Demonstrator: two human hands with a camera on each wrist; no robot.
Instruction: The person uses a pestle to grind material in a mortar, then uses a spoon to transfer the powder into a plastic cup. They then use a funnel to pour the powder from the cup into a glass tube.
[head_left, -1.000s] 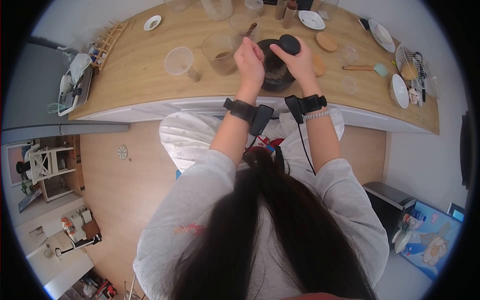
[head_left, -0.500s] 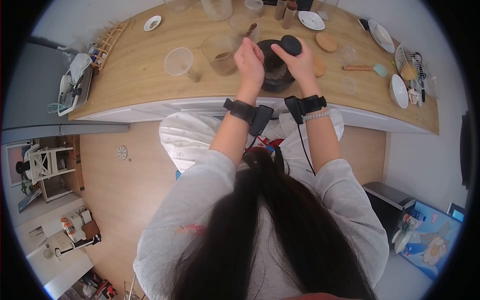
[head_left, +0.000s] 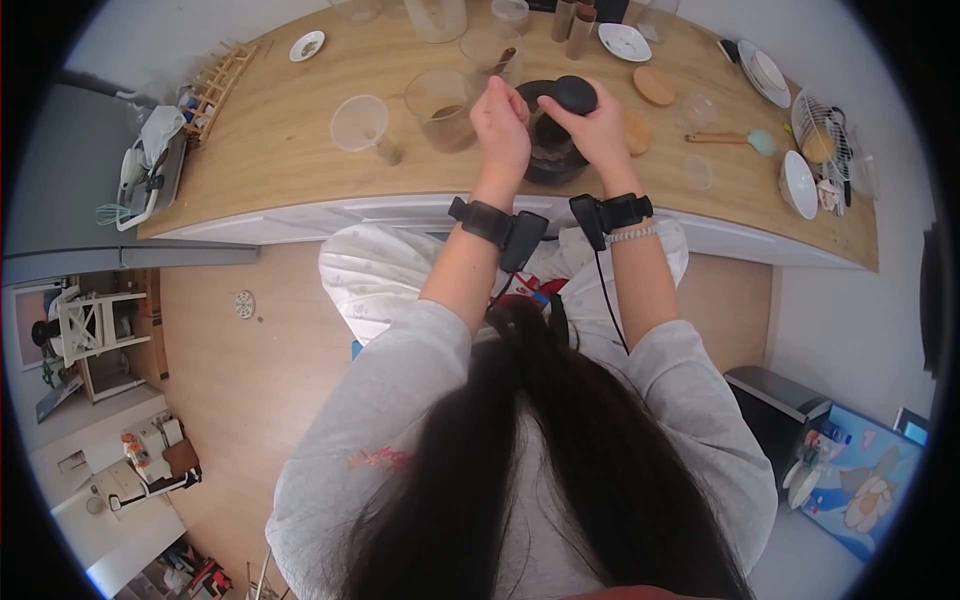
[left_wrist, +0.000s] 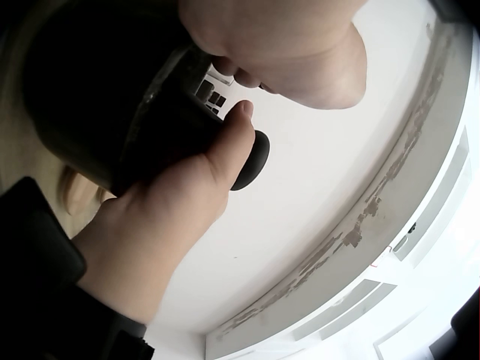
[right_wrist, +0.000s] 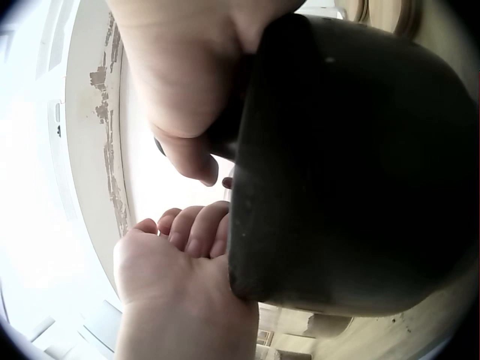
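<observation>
A black mortar (head_left: 556,176) stands near the counter's front edge, with dark contents inside. My right hand (head_left: 602,130) grips a black pestle (head_left: 575,95) by its rounded knob, thumb along the near side; its lower end leans into the mortar. At the mortar's left rim is my left hand (head_left: 500,138), its fingers curled toward the palm. In the right wrist view those curled fingers (right_wrist: 196,229) show beside the rim, nothing visible in them. The left wrist view shows the pestle's knob (left_wrist: 253,161) beyond the right thumb.
Left of the mortar are a clear jug (head_left: 440,112) with brown contents and a funnel (head_left: 360,124). Behind stands a clear container (head_left: 490,50). To the right lie wooden lids (head_left: 654,84), a spatula (head_left: 722,137) and a white bowl (head_left: 798,185).
The pestle's knob has shifted slightly to the left with my right hand. My left hand has stayed beside the mortar's rim.
</observation>
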